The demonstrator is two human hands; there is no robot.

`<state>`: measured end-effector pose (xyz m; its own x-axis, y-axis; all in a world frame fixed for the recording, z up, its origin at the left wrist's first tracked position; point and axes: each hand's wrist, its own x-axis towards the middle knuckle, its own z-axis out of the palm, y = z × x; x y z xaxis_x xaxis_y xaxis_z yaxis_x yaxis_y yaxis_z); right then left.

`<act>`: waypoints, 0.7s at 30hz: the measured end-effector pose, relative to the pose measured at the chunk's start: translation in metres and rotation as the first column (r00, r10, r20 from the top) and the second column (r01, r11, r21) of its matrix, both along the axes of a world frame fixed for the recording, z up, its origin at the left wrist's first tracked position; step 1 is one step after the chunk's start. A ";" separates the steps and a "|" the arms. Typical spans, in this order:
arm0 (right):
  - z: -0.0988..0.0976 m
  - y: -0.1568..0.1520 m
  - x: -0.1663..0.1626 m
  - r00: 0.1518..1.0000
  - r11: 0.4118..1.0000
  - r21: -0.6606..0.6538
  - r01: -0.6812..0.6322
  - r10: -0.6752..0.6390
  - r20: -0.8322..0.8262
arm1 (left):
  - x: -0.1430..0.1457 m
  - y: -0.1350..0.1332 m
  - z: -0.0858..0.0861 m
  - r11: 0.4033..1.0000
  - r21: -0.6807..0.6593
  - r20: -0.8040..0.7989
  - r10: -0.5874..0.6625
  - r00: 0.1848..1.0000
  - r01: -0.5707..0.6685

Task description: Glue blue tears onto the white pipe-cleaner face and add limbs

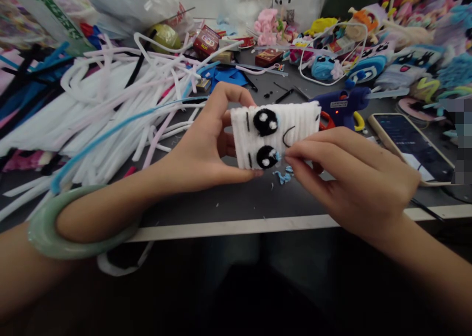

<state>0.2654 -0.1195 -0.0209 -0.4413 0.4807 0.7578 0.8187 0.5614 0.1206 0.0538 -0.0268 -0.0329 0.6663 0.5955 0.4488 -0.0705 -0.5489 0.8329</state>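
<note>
My left hand [206, 146] grips a white fuzzy rectangular piece [295, 122] made of pipe cleaners, thumb under it and fingers curled over its top edge. The piece carries two black pompom eyes and thin black lines like a face. My right hand [350, 178] pinches at the lower eye [266, 157], fingertips pressed together on a tiny blue bit there. Small blue scraps [283, 176] lie on the table just under the piece. A green bangle [55, 237] sits on my left wrist.
A big heap of white, pink and blue pipe cleaners [96, 105] covers the left of the dark table [258, 198]. A blue glue gun [342, 107] and a phone [413, 146] lie to the right. Plush craft toys [401, 60] and small boxes [206, 41] crowd the back.
</note>
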 end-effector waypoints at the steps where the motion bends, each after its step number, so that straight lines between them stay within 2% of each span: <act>1: 0.000 0.000 -0.001 0.999 1.000 -0.012 -0.014 0.013 -0.032 | 0.000 0.000 0.000 1.000 -0.001 -0.001 -0.003 1.000 0.003; 6: 0.001 -0.003 -0.004 0.987 0.996 -0.073 -0.046 0.034 -0.156 | -0.001 0.001 0.000 1.000 0.022 -0.003 0.009 1.000 -0.009; 11: 0.000 -0.003 -0.006 0.984 0.994 -0.089 -0.067 0.051 -0.170 | 0.000 -0.002 0.001 1.000 0.000 0.007 -0.017 1.000 0.017; 16: -0.001 -0.002 -0.007 0.982 0.993 -0.089 -0.080 0.063 -0.181 | -0.001 -0.004 0.002 0.999 0.049 -0.004 0.008 1.000 -0.008; 21: 0.000 -0.002 -0.006 0.983 0.993 -0.083 -0.079 0.064 -0.175 | -0.001 -0.003 0.002 1.000 0.008 -0.010 -0.008 1.000 0.008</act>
<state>0.2595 -0.1215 -0.0214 -0.3442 0.5221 0.7804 0.7803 0.6213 -0.0714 0.0525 -0.0301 -0.0312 0.6755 0.5864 0.4471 -0.0666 -0.5553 0.8290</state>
